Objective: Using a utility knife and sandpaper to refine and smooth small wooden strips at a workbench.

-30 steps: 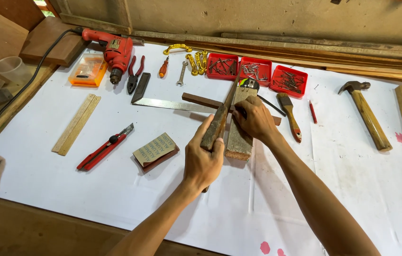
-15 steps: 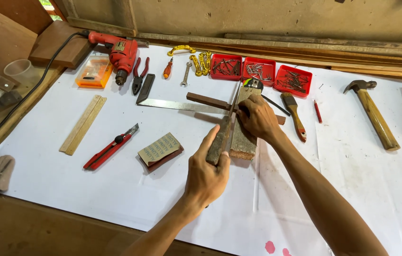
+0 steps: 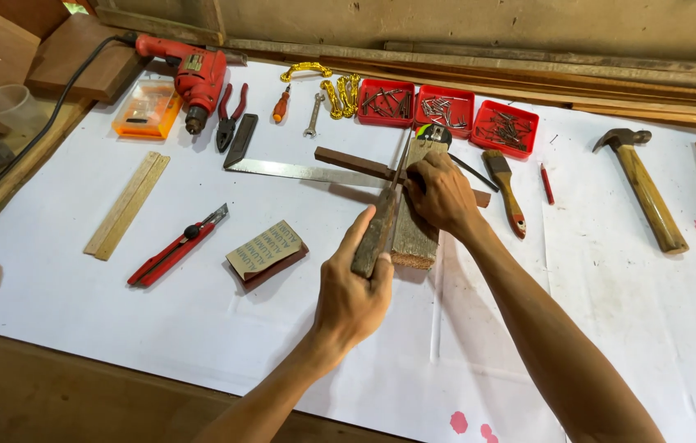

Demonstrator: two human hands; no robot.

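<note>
L hand grips file; R hand steadies block.

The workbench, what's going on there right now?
A person stands at a paper-covered bench. The left hand grips the handle of a rasp-like tool, its blade lying along a rough wooden block. The right hand presses down on the block's far end. A drill, hammer and nail trays lie around.

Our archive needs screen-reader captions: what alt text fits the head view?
Left hand grips a narrow dark tool against a wood block steadied by the right hand, on a white-covered bench.
</note>
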